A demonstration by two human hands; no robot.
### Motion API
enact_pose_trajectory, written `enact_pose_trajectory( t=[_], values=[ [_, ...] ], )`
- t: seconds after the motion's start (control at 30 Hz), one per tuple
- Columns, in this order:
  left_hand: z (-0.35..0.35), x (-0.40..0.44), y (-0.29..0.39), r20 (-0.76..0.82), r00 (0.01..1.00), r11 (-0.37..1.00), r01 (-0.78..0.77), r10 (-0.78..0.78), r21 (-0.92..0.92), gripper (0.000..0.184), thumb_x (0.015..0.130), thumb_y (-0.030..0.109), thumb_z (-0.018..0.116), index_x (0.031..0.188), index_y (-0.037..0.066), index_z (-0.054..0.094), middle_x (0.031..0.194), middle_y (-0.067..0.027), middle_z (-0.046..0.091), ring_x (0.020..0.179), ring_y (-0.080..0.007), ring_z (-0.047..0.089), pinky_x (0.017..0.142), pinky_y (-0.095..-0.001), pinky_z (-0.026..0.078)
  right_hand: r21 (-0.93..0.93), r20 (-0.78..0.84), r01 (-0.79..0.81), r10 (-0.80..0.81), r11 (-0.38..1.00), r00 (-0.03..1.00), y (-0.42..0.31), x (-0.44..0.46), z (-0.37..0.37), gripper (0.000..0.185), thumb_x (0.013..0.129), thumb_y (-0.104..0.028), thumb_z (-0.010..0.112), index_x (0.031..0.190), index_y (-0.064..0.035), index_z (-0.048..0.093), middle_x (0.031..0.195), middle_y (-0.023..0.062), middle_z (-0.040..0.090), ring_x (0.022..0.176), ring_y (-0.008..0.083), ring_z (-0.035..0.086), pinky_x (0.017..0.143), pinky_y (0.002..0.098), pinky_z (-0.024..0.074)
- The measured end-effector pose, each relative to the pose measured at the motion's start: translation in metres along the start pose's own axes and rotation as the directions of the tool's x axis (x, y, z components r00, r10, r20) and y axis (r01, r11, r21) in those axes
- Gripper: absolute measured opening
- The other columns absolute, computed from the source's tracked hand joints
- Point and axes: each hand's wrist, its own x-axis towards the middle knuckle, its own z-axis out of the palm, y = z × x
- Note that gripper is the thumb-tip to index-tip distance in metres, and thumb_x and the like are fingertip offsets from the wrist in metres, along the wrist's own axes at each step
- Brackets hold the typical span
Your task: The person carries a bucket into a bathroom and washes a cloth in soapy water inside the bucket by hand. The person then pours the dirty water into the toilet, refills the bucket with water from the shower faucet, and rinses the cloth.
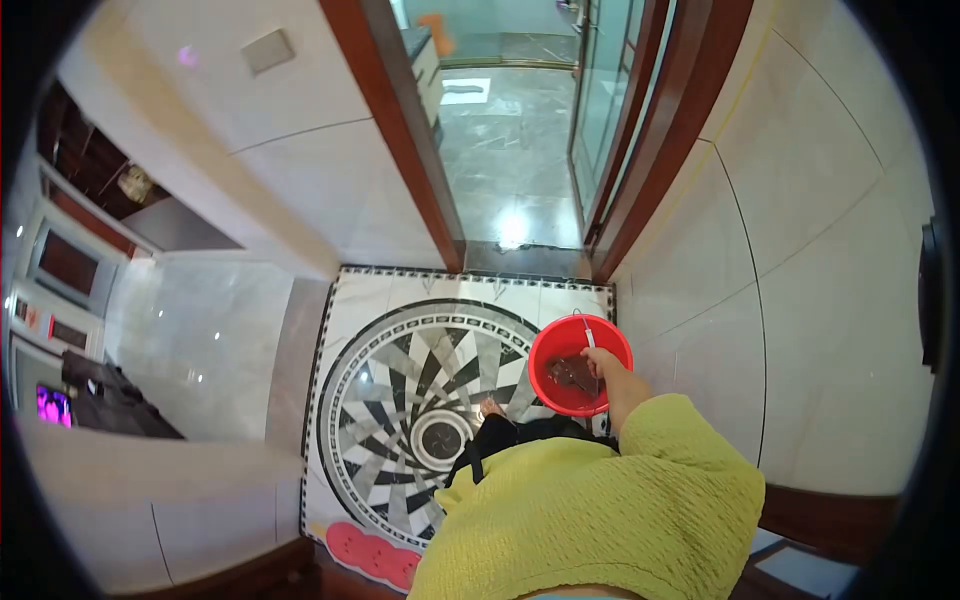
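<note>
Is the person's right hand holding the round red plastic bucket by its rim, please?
No, the right hand is holding the slim white handle grip that lies across the round red plastic bucket.

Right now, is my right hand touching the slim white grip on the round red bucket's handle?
Touching. The head view shows your right hand closed on the near end of the white grip, over the red bucket.

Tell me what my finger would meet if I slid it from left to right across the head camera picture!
Glowing screen → square wall plate → pink mat → bare foot → red bucket → dark thing on the right-hand wall.
</note>
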Motion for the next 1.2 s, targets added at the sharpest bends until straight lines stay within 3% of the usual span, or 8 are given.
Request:
enact_pose_trajectory(
  t=[0.17,0.33,0.47,0.53,0.73,1.0,1.07,1.2],
  values=[
    [-0.031,0.149,0.282,0.104,0.912,0.916,-0.400,0.397,0.019,0.020,0.080,0.022,0.051,0.084,0.003,0.051,0.069,-0.0066,0.054,0.062,-0.0143,0.054,0.051,-0.0270,0.043,0.073,-0.105,-0.043,0.051,0.996,0.993,-0.090,0.022,-0.014,0.023,0.078,-0.026,0.057,0.063,-0.0157,0.044,0.046,-0.0012,0.035,0.035,0.0137,0.032,0.036,0.0298,0.0253],
    [0.179,0.147,0.554,0.206,0.854,0.867,-0.496,0.477,0.045,0.024,0.085,0.024,0.052,0.103,0.008,0.053,0.086,-0.0034,0.057,0.071,-0.0120,0.055,0.064,-0.0246,0.044,0.051,-0.122,-0.101,0.107,0.994,0.987,-0.210,0.073,-0.017,0.022,0.073,-0.025,0.059,0.062,-0.0134,0.044,0.044,0.0001,0.033,0.033,0.0146,0.030,0.034,0.0297,0.0217],
    [0.302,0.202,0.598,0.485,0.691,0.810,-0.583,0.536,-0.065,0.020,0.085,0.019,0.051,0.097,0.004,0.055,0.082,-0.0040,0.057,0.069,-0.0112,0.054,0.061,-0.0241,0.045,0.012,-0.082,-0.067,0.068,0.998,0.994,-0.294,0.096,-0.017,0.022,0.073,-0.024,0.061,0.063,-0.0140,0.044,0.049,-0.0007,0.037,0.040,0.0132,0.035,0.040,0.0308,0.0285],
    [0.359,0.202,0.603,0.449,0.854,0.856,-0.420,0.261,0.301,0.015,0.086,0.019,0.052,0.092,0.006,0.057,0.077,-0.0021,0.056,0.068,-0.0102,0.054,0.058,-0.0240,0.045,-0.027,-0.112,-0.126,0.123,0.992,0.986,-0.341,0.106,-0.015,0.020,0.075,-0.023,0.059,0.064,-0.0143,0.044,0.048,-0.0009,0.035,0.038,0.0124,0.032,0.039,0.0285,0.0259],
    [0.444,0.186,0.592,0.395,0.910,0.915,-0.049,-0.124,0.400,0.016,0.085,0.023,0.052,0.088,0.008,0.058,0.073,-0.0022,0.056,0.069,-0.0107,0.055,0.055,-0.0239,0.044,0.011,-0.025,-0.023,0.023,1.000,0.999,-0.467,0.160,-0.009,0.015,0.077,-0.020,0.058,0.068,-0.0141,0.047,0.046,-0.0028,0.031,0.037,0.0103,0.029,0.039,0.0275,0.0226],
    [0.590,0.261,0.694,0.341,0.921,0.901,0.022,-0.187,0.434,0.017,0.086,0.024,0.052,0.089,0.007,0.057,0.075,-0.0025,0.056,0.070,-0.0113,0.056,0.056,-0.0246,0.045,-0.139,-0.158,0.086,-0.108,0.987,0.982,-0.679,0.237,0.015,0.024,0.075,-0.027,0.064,0.064,-0.0131,0.047,0.048,-0.0015,0.035,0.039,0.0106,0.031,0.037,0.0280,0.0229],
    [0.645,0.297,0.745,0.334,0.924,0.904,0.029,-0.187,0.427,0.018,0.086,0.024,0.052,0.090,0.007,0.057,0.076,-0.0026,0.056,0.070,-0.0114,0.056,0.057,-0.0248,0.045,-0.133,-0.138,0.053,-0.071,0.990,0.988,-0.731,0.303,0.007,0.029,0.070,-0.030,0.067,0.076,-0.0030,0.060,0.060,0.0047,0.050,0.052,0.0161,0.047,0.045,0.0318,0.0367],
    [0.759,0.357,0.884,0.359,0.923,0.906,-0.028,-0.138,0.422,0.018,0.086,0.024,0.052,0.091,0.007,0.056,0.077,-0.0027,0.057,0.071,-0.0117,0.056,0.057,-0.0251,0.045,-0.075,-0.139,-0.041,0.030,0.996,0.990,-0.872,0.346,0.009,0.029,0.074,-0.028,0.065,0.061,-0.0110,0.046,0.048,0.0004,0.036,0.040,0.0124,0.033,0.037,0.0306,0.0240]
  ],
)
